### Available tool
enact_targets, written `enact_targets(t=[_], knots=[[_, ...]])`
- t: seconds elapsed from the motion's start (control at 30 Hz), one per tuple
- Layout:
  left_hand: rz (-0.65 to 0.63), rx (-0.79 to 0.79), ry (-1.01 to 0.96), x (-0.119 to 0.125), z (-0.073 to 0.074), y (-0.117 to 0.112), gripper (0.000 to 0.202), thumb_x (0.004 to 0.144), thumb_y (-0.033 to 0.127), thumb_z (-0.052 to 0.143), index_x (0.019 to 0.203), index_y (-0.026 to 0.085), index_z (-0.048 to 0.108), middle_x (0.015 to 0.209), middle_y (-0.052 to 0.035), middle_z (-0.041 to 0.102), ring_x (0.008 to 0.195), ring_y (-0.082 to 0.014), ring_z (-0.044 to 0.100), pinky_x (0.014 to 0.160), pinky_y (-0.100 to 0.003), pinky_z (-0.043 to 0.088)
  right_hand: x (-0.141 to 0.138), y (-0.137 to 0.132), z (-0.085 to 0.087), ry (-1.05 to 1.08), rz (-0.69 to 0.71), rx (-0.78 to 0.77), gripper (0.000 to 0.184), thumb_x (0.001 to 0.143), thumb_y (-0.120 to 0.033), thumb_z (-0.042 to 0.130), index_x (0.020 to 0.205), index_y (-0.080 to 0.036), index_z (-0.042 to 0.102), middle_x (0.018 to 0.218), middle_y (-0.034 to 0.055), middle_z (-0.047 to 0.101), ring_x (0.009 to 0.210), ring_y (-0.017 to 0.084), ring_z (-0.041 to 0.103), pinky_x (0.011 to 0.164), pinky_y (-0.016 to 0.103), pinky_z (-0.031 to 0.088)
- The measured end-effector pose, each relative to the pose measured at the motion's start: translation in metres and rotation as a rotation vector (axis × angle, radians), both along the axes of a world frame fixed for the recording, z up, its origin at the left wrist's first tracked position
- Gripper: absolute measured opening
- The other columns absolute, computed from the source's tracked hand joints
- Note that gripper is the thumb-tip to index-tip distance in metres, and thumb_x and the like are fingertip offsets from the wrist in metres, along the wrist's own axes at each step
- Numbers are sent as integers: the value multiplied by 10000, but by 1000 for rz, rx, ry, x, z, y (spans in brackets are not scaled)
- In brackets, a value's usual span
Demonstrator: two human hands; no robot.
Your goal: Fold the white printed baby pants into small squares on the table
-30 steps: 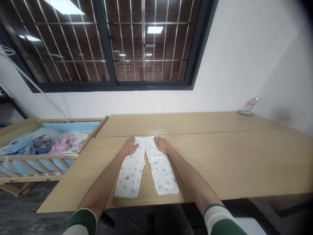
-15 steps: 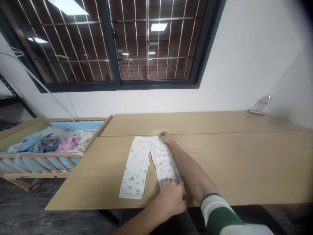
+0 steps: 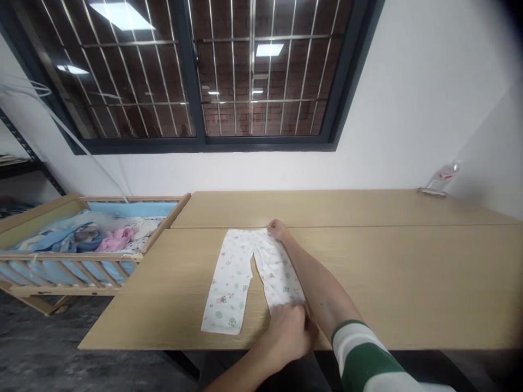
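Note:
A small pair of white trousers (image 3: 235, 272) with a green and pink print lies flat on the wooden table, waistband away from me and both legs toward me. At the right end of the waistband my right hand (image 3: 278, 230) has its fingers closed on the fabric. My left hand (image 3: 291, 331) is closed at the bottom of the right trouser leg, knuckles up, and covers that hem. The left trouser leg lies smooth, untouched by either hand.
The table (image 3: 400, 277) runs along the wall under a barred window (image 3: 261, 81). On its left stands a wooden cot (image 3: 81, 291) with blue lining and a heap of clothes (image 3: 114, 239). A clear plastic bottle (image 3: 441, 178) leans in the far right corner.
The view has shifted slightly. Both hands keep their places at the waistband and the right leg's hem, and the trousers lie as before.

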State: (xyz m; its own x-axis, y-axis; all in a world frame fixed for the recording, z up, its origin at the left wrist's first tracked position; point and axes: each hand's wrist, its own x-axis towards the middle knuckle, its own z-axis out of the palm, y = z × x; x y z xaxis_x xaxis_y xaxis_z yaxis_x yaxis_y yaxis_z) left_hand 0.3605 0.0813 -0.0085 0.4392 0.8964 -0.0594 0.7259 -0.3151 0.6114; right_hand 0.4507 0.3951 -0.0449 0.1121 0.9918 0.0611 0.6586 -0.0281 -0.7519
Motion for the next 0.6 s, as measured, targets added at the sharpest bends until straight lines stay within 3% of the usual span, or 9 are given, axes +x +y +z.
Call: enact_targets(t=[0.17,0.33,0.47,0.6], knots=[[221,-79,-388,-28,-2,-8,319,921,425,512,697,216,600,626,-11,638,582,-154,570,575,-272,347,-12,3,24,54,11,0,131,731,-169,756,820,-152,661,717,-3,684,624,114,594,579,191,421],[326,-162,-753,-76,-7,-24,398,923,525,518,659,231,469,533,38,504,527,-128,504,553,-252,358,-41,1,52,116,49,16,210,697,-202,795,822,-167,630,713,-18,660,612,105,588,554,188,423],[416,-175,-776,-116,-9,-39,483,908,618,526,628,228,467,503,43,478,501,-118,460,533,-251,333,-74,-4,61,139,77,1,219,689,-172,776,814,-177,596,654,-34,621,548,103,574,526,197,425],[526,-136,-706,-149,-18,-50,548,880,691,533,604,220,486,482,38,481,490,-118,451,532,-253,331,-107,-10,54,119,76,-1,216,682,-125,734,827,-185,586,696,-26,626,554,106,573,519,200,419]])
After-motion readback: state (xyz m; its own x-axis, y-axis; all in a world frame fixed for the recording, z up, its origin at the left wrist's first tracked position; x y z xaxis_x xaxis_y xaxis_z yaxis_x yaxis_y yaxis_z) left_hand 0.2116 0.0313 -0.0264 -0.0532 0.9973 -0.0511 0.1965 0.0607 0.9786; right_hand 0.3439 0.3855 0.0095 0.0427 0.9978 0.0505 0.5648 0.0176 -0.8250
